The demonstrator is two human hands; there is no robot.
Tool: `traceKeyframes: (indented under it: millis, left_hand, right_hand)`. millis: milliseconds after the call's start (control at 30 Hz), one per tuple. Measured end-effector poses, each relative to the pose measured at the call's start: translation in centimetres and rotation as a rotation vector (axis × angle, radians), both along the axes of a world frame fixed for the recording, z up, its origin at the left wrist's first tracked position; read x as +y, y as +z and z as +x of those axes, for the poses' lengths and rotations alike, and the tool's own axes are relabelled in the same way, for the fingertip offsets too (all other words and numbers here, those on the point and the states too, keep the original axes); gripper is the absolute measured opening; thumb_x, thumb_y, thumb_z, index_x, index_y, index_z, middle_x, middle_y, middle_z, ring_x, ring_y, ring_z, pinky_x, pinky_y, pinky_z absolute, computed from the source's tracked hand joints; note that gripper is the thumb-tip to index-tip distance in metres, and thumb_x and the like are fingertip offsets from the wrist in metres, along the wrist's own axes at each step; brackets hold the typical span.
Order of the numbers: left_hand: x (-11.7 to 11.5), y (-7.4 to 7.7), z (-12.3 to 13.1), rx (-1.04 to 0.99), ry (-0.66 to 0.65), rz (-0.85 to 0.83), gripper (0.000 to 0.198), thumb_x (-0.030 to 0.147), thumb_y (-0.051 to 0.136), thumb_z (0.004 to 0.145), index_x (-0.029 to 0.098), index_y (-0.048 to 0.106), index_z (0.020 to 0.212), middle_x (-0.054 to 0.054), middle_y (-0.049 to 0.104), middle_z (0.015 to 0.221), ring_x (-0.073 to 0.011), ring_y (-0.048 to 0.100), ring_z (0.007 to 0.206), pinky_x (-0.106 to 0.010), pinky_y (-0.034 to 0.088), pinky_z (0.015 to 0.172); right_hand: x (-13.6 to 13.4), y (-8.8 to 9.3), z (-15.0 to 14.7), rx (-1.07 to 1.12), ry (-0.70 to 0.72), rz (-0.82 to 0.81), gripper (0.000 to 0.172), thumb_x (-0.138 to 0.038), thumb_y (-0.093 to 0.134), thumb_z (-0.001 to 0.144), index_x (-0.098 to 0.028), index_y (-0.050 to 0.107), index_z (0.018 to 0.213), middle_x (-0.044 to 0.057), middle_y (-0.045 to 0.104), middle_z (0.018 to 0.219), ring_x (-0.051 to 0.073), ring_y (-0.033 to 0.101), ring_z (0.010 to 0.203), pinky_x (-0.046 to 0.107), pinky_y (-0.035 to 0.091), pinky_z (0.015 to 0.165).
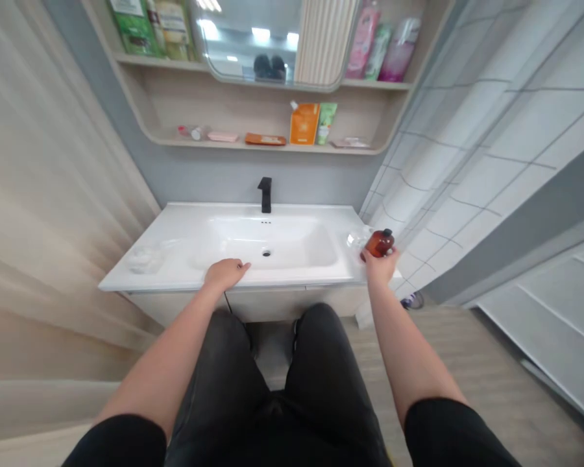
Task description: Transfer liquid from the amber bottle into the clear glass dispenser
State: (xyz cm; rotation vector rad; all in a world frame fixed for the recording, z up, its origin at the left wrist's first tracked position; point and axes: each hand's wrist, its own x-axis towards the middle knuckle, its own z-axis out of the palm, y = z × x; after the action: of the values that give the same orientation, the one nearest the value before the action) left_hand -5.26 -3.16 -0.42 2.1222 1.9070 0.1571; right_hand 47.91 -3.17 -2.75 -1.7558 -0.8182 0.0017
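My right hand (380, 264) is wrapped round a brown, see-through bottle (378, 244) with a black cap, at the right end of the white washbasin counter. The bottle leans to the right, and the fingers hide part of it. Just left of it stands a clear item (356, 239), too blurred to name. My left hand (225, 274) is at the front rim of the sink (296, 243), its fingers curled in and its thumb pointing right. Nothing shows in it.
Behind the sink rises a black faucet (265, 194). Above hangs a mirror cabinet with an open shelf (214, 146) bearing an orange pouch (304, 123), a green tube (326, 123) and small items. A clear, crumpled-looking item (145, 259) lies on the counter's left. A curtain (43, 194) hangs at left.
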Motion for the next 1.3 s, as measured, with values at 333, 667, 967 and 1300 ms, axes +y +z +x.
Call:
traceKeyframes:
  millis: [333,667,967,1300]
  left_hand:
    - [1.3,-0.6,0.0,-0.002,0.042,-0.015,0.059,0.068,0.047,0.104,0.024,0.086,0.108,-0.020,0.083,0.127,-0.0431,0.076,0.124,-0.049,0.057,0.101]
    - [4.1,-1.1,5.4,-0.833,0.046,0.041,0.042,0.033,0.061,0.102,0.023,0.064,0.142,-0.004,0.078,0.099,-0.0173,0.069,0.070,-0.031,0.055,0.071]
    - [4.4,-2.0,6.5,-0.749,-0.011,0.134,0.017,0.035,0.062,0.103,0.022,0.068,0.112,-0.004,0.073,0.093,-0.0202,0.068,0.074,-0.034,0.055,0.079]
    - [3.4,-0.7,7.2,-0.461,-0.050,0.186,0.024,0.041,0.055,0.109,0.023,0.066,0.120,-0.012,0.081,0.111,-0.0308,0.075,0.104,-0.040,0.053,0.096]
  right_hand:
    - [2.2,0.6,-16.1,-0.324,0.616,0.049,0.085,-0.041,0.088,0.075,-0.019,0.054,0.151,0.018,0.067,0.142,0.037,0.069,0.128,0.054,0.059,0.113]
    - [4.5,0.5,-24.1,-0.768,0.935,-0.314,0.073,-0.007,0.073,0.077,-0.020,0.058,0.148,0.015,0.068,0.143,0.036,0.061,0.128,0.048,0.055,0.112]
    - [4.1,1.3,-24.2,-0.819,0.992,-0.354,0.070,-0.007,0.066,0.087,-0.019,0.057,0.155,0.016,0.070,0.140,0.035,0.058,0.128,0.048,0.049,0.116]
    - [3.0,2.5,-24.6,-0.840,0.947,-0.376,0.063,-0.008,0.062,0.095,-0.022,0.058,0.156,0.017,0.066,0.148,0.037,0.052,0.136,0.049,0.052,0.110]
